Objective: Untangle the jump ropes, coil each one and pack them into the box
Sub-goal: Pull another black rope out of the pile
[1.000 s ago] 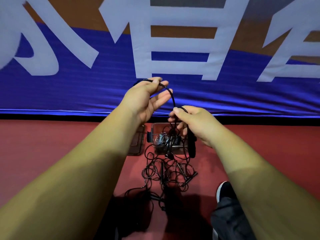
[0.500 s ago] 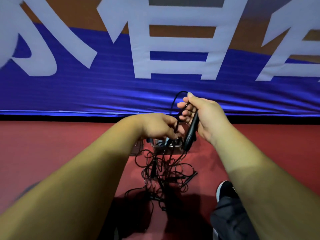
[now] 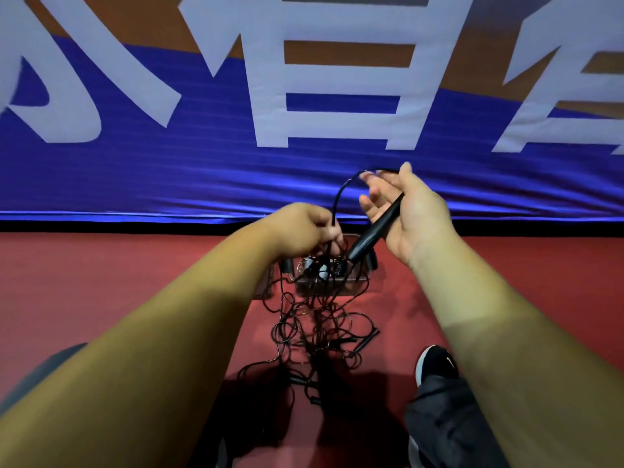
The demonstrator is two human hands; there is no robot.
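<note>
Left grip (image 3: 300,228) pinches cord (image 3: 337,199), right grip (image 3: 418,214) handle (image 3: 373,233).

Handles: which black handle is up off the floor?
The handle in the right hand; the other handles lie in the tangle on the red floor.

Black jump ropes (image 3: 317,329), red floor (image 3: 101,282)

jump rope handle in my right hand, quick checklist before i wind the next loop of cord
1. jump rope handle held in the right hand: ok
2. cord gripped by the left hand: ok
3. arc of cord between the hands free of knots: ok
4. cord below the left hand free of the tangle on the floor: not ok
5. clear box open: ok
6. room left in the clear box: cannot tell
</note>
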